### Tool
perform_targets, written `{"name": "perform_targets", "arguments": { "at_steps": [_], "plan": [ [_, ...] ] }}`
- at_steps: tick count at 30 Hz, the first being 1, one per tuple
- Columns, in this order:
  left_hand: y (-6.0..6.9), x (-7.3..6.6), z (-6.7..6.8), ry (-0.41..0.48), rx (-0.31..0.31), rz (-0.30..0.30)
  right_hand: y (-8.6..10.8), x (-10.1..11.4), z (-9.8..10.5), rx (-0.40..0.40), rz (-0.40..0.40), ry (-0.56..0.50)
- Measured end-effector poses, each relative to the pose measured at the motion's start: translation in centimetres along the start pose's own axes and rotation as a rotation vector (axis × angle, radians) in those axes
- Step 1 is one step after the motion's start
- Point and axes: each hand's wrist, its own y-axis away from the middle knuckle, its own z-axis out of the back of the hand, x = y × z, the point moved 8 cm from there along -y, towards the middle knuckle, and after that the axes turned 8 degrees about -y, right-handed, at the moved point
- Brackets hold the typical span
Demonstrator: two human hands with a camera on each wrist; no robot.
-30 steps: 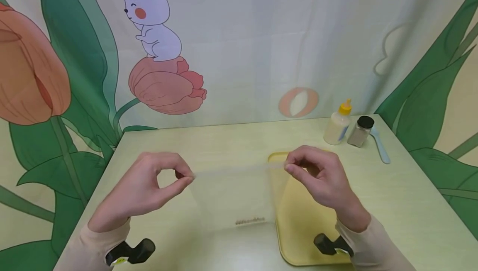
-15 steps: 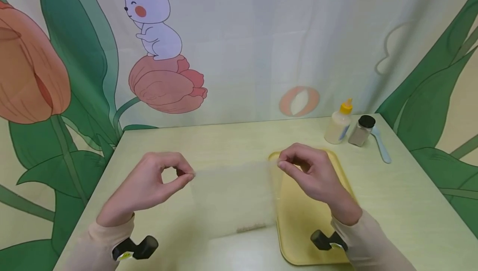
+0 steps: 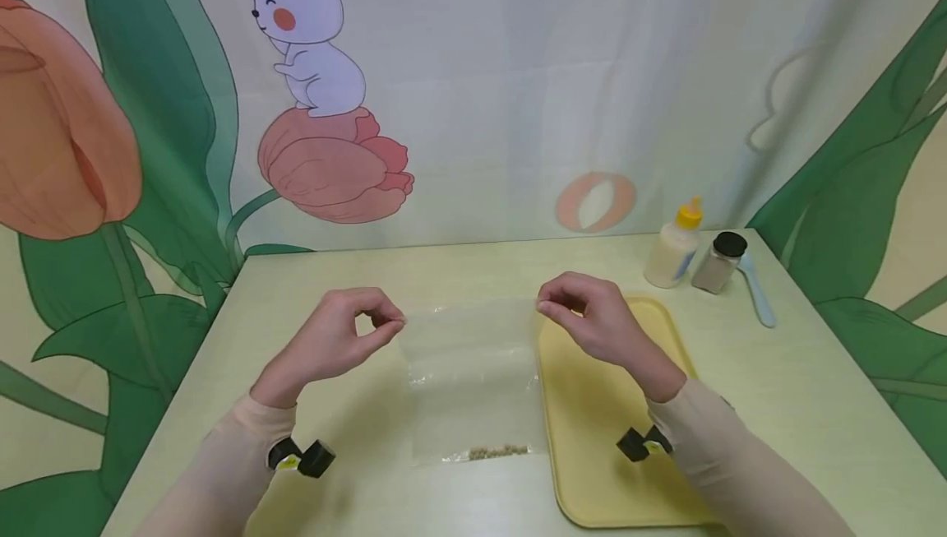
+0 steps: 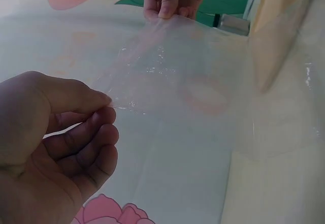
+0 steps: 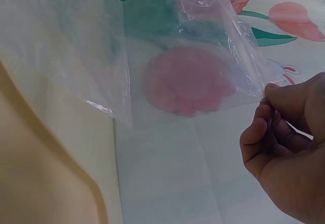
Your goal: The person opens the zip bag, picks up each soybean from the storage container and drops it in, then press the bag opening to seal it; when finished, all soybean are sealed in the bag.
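A clear plastic bag (image 3: 473, 381) hangs between my two hands, a line of small tan bits (image 3: 498, 451) lying along its bottom edge. Thumb and forefinger of my left hand (image 3: 344, 335) pinch its top left corner. At the top right corner my right hand (image 3: 592, 319) pinches the film the same way. In the left wrist view the left hand (image 4: 66, 137) holds the bag (image 4: 167, 71) by its edge, the other fingers curled below. The right wrist view has the right hand (image 5: 289, 137) gripping the opposite corner of the bag (image 5: 188, 56).
A yellow tray (image 3: 555, 471) lies on the table (image 3: 355, 274), right of the bag and under the right forearm. Farther back on the right stand a yellow-capped bottle (image 3: 672, 253) and a black-lidded jar (image 3: 718, 264), beside a light blue utensil (image 3: 756, 290). A printed curtain (image 3: 473, 93) hangs behind.
Both hands have moved up and away from me, coming closer together, still pinching the bag's corners. Folds and the bits at the bottom now show more clearly.
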Motion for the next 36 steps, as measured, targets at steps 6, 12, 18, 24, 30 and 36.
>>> {"name": "perform_targets", "arguments": {
  "at_steps": [6,12,18,24,30,36],
  "plan": [
    [-0.5,2.8,-2.5,0.060,0.091,0.106,-0.2,-3.2,-0.8,0.064,-0.164,0.005],
    [-0.5,4.6,-5.1,0.094,0.172,0.138,0.4,-5.5,-1.6,0.131,-0.269,0.017],
    [-0.3,5.5,-6.7,0.126,0.210,0.147,0.8,-7.4,-2.5,0.214,-0.314,0.032],
    [-0.2,5.8,-7.4,0.135,0.244,0.148,0.9,-7.8,-2.9,0.264,-0.326,0.009],
    [-0.9,6.7,-7.5,0.091,0.200,0.183,0.1,-8.4,-2.6,0.248,-0.313,0.079],
    [-2.5,8.3,-7.6,0.064,0.128,0.235,-1.4,-9.8,-2.2,0.209,-0.307,0.116]
  ]
}}
